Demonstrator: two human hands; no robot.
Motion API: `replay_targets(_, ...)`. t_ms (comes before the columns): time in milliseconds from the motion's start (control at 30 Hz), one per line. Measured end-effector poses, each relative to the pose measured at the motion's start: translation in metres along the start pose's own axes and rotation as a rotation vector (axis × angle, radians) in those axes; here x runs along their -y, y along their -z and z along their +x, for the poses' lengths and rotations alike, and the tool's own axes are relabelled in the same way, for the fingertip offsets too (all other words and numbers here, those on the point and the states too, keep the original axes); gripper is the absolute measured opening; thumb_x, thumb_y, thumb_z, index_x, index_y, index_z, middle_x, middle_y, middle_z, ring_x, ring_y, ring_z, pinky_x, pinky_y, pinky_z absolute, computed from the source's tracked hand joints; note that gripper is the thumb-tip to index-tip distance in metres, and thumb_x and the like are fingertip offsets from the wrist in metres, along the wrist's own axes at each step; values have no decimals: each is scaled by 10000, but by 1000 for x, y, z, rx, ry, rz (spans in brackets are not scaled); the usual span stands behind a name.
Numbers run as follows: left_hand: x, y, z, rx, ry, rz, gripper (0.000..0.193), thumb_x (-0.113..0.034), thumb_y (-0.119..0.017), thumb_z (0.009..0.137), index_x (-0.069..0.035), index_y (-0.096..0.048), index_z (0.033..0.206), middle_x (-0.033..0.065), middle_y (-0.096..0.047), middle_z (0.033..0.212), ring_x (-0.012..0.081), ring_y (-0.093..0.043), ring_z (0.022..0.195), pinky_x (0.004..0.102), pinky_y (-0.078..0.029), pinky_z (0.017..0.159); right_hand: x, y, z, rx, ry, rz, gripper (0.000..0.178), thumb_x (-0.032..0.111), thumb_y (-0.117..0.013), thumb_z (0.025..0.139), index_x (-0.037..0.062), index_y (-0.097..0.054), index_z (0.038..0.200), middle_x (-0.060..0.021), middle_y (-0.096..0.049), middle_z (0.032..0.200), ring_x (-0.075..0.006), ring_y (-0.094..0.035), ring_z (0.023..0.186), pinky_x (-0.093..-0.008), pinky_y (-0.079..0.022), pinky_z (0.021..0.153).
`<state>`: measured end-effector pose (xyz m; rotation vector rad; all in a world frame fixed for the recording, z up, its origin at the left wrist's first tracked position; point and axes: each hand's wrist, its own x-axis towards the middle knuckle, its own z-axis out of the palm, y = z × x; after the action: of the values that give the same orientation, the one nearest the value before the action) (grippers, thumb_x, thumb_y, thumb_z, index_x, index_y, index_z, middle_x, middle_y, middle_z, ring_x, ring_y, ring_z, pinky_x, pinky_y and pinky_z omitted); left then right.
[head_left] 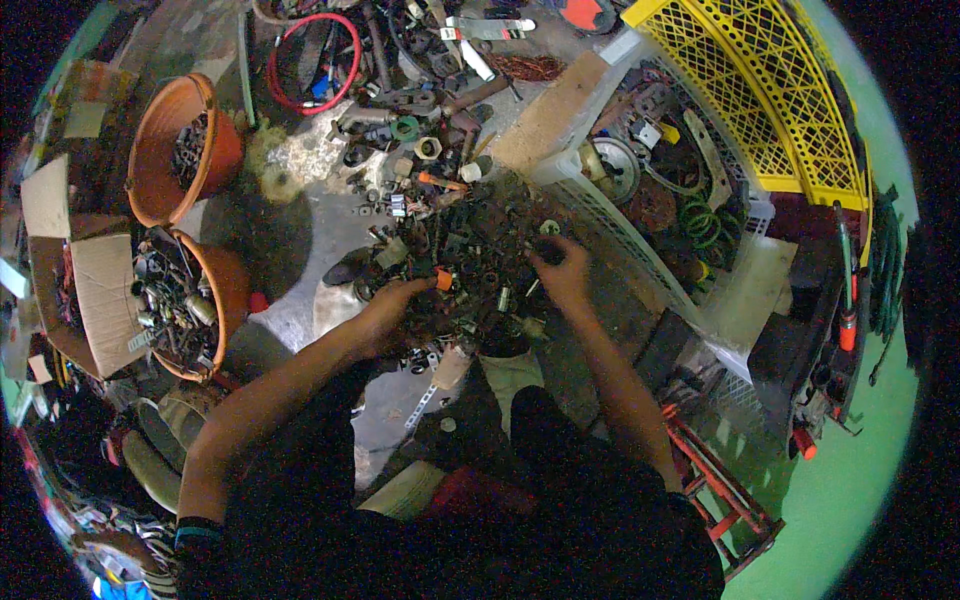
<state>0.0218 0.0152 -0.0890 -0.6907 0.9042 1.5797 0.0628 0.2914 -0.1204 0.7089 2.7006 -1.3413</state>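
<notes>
Two part-filled buckets (228, 155) at 9 and 10 o'clock; pile of parts (465, 245) left loose at center. Note curled fingers on left hand (385, 310) and right hand (565, 268); cannot tell grip.

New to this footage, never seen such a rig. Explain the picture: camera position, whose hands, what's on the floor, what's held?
No machine here: a person works with two bare hands. The one picture comes from the left of two fisheye cameras worn on their head, looking down, so straight edges bend near the rim.

The forearms reach toward a heap of small, mostly metal parts on the floor. The left hand has a small orange piece at its fingertips, apparently pinched. The right hand is over the heap's right side; it's too dim to tell whether it grips anything.

Around them: an upper orange bucket and a lower orange bucket at left, both holding parts, and a pale crate of parts at right.
</notes>
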Motion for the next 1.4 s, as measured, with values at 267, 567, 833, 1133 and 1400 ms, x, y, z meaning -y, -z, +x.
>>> replay_targets(267, -13, -41, -30, 15, 37, -24, 340, -374, -467, 923, -72, -616, 967, 55, -650, 797, 158, -594, 589, 278, -448, 464, 113, 7, -60, 421, 94, 306, 289, 186, -753, 756, 15, -660, 970, -96, -680, 917, -167, -632, 866, -306, -491, 813)
replay_targets(567, -7, -13, -23, -53, 96, 201, 338, -396, -498, 908, -85, -629, 890, 19, -635, 743, 92, -525, 499, 228, -373, 388, 14, 1, 5, -72, 168, -351, 328, 222, -698, 782, 24, -634, 1036, -160, -667, 945, -329, -632, 910, -382, -484, 840)
replay_targets(833, -2, -5, -11, 62, 38, 76, 380, -418, -443, 933, -85, -605, 1012, 56, -653, 878, 150, -620, 706, 285, -479, 558, 22, -6, -2, 96, 9, -121, 294, 229, -682, 802, 23, -641, 1008, -149, -651, 1010, -296, -627, 941, -372, -484, 839)
replay_targets(1133, 1, -7, -13, 43, 53, 133, 363, -399, -436, 935, -90, -585, 1055, 64, -655, 876, 180, -637, 740, 323, -499, 581, 66, -4, -36, 266, -6, 268, 299, 173, -723, 782, 10, -648, 1021, -115, -678, 934, -178, -636, 845, -310, -494, 798)
replay_targets(1400, -10, -16, -21, -48, 27, 23, 256, -284, -489, 926, -77, -588, 1040, 56, -661, 859, 156, -630, 635, 280, -499, 501, -23, 26, 28, -240, 93, -375, 260, 126, -665, 787, 21, -650, 1024, -175, -647, 968, -313, -623, 893, -383, -490, 822)
